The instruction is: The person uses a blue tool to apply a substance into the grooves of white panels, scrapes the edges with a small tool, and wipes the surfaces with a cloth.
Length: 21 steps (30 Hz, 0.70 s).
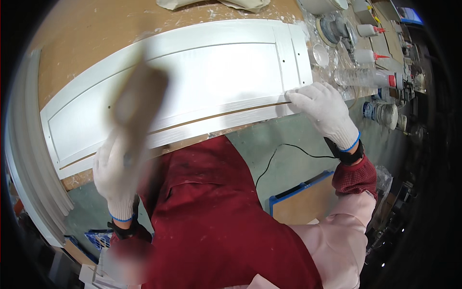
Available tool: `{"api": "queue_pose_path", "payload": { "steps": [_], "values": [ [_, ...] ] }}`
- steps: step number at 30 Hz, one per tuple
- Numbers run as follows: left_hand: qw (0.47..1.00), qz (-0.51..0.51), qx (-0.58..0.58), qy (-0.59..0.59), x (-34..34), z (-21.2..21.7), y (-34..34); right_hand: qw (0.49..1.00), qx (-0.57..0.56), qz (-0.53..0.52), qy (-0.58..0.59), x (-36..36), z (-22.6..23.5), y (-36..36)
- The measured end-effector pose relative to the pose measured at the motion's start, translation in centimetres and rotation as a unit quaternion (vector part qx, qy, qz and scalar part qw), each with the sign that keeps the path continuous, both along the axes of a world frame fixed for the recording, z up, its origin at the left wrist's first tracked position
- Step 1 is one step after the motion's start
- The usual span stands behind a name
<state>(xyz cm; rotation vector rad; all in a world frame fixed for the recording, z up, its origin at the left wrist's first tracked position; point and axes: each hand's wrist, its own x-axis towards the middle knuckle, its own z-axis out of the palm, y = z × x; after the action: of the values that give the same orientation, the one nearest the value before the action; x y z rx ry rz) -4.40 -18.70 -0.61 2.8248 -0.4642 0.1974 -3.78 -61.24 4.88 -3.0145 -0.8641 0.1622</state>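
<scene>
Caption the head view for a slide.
Gloved right hand on a white panel; left hand partly behind blurred brown object.

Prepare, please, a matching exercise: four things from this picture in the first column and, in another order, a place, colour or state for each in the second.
Column one
1. Right hand
2. Apron
3. Clear bottle
4. Black cable

Column two
A. Curving, seen against the green floor
B. At the near edge of the white panel, by its right end
C. Dark red cloth
D. Fitted with a red cap

Right pairs: 1-B, 2-C, 3-D, 4-A
</scene>
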Motion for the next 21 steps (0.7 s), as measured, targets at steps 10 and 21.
{"api": "queue_pose_path", "payload": {
  "steps": [10,21],
  "values": [
    [0.999,-0.012,0.004,0.045,0.3,1.1,-0.4,0.997,-0.068,0.006,0.026,2.1,1.5,0.4],
    [0.999,0.014,-0.012,0.050,-0.1,1.8,-0.8,0.990,-0.082,0.008,0.113,3.1,1.8,0.8]
  ]
}}
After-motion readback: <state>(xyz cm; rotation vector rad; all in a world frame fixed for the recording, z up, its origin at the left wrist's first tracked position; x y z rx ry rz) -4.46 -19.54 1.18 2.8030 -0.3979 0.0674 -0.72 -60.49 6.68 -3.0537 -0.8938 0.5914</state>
